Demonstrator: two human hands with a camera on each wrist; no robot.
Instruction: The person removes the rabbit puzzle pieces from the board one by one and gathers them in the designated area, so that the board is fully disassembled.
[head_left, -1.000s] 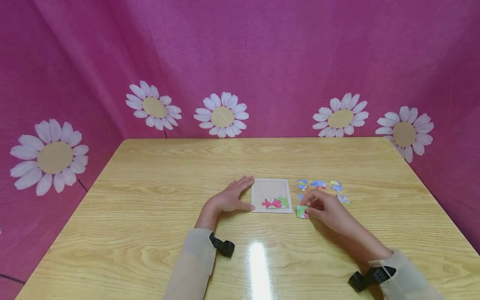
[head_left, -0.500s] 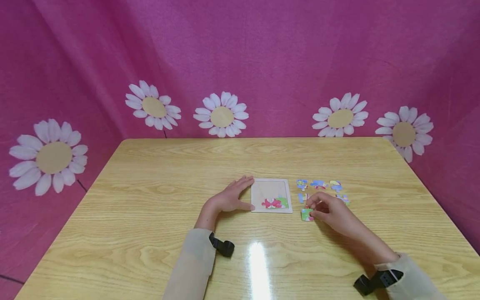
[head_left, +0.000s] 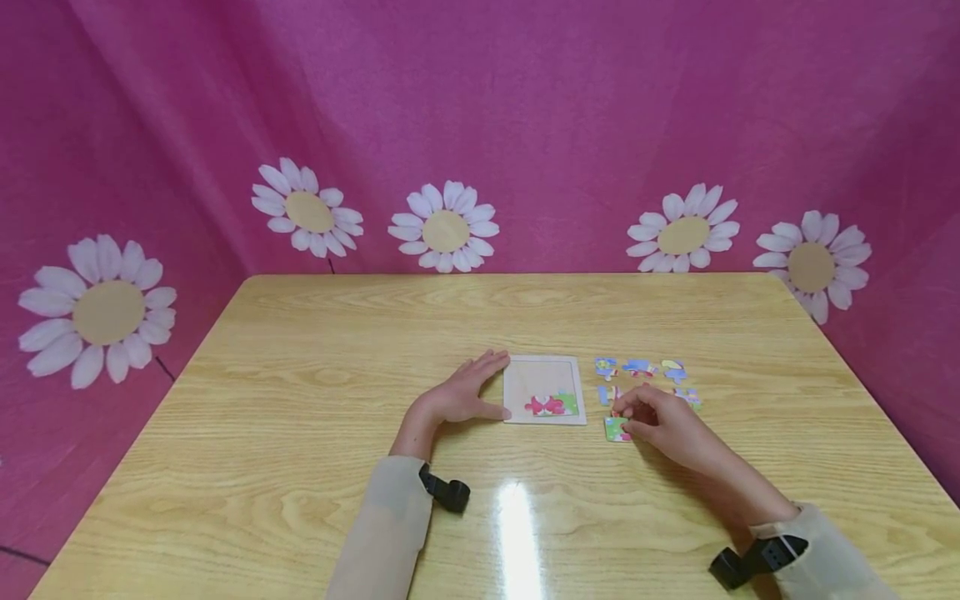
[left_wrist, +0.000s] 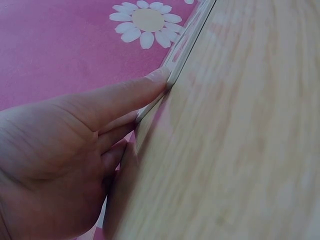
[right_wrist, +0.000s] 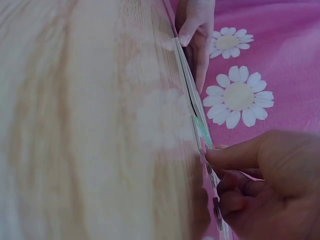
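In the head view a square puzzle tray (head_left: 543,375) lies on the table, with joined pink and green puzzle pieces (head_left: 553,405) in its lower right part. My left hand (head_left: 459,396) rests at the tray's left edge, fingers straight, thumb at the near corner and fingertips at the far one. To the right of the tray, my right hand (head_left: 663,422) pinches a green puzzle piece (head_left: 615,429) low at the table. The right wrist view shows the thumb on that piece (right_wrist: 202,131), seen almost edge-on. My fingers cover the piece's right side.
Several loose puzzle pieces lie right of the tray, among them a blue one (head_left: 639,367), one with yellow (head_left: 673,369) and one partly behind my right hand (head_left: 687,397). The wooden table (head_left: 337,350) ends at a pink curtain (head_left: 555,125) with daisies.
My right hand has shifted slightly right and nearer to me with the green puzzle piece, uncovering more of a blue piece behind it. The left hand and the tray stay in place.
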